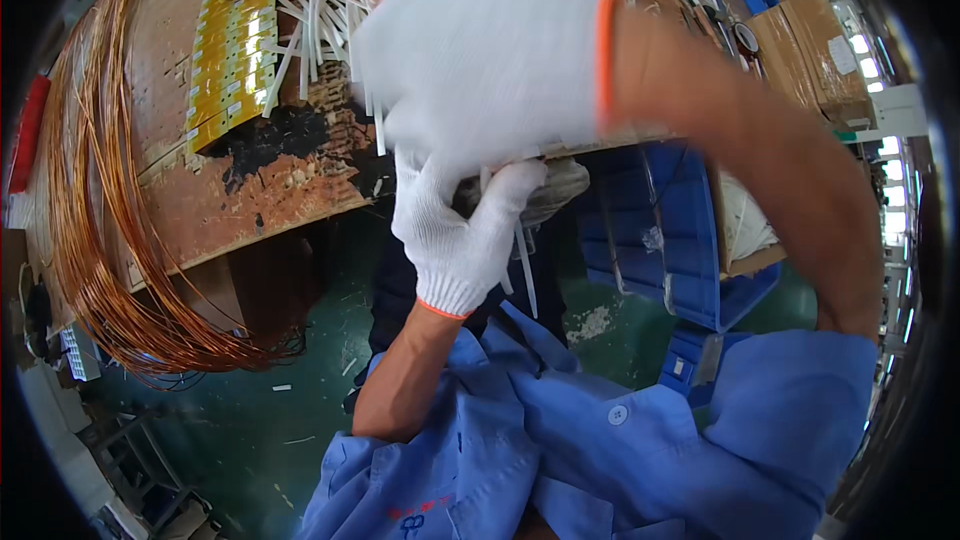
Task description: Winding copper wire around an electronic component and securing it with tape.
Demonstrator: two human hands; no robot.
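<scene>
At the front edge of the worn wooden table [250, 200], both my gloved hands meet. My left hand [462, 235] comes up from below, its grip curled shut around a few thin white tubes [524, 258]. Those tubes hang out beneath my fist with their long axis near vertical, free ends pointing down toward the green floor [250, 430]. My right hand [480, 55] sits just above, blurred, palm down over the left; whether its grip is closed on anything I cannot tell.

Farther back on the table lies a loose heap of white tubes [320, 25], pointing every way, and just left of it a stack of yellow strips [232, 50]. Coils of copper wire [100, 240] drape over the table's left end. Blue bins [680, 230] stand under the table at my right.
</scene>
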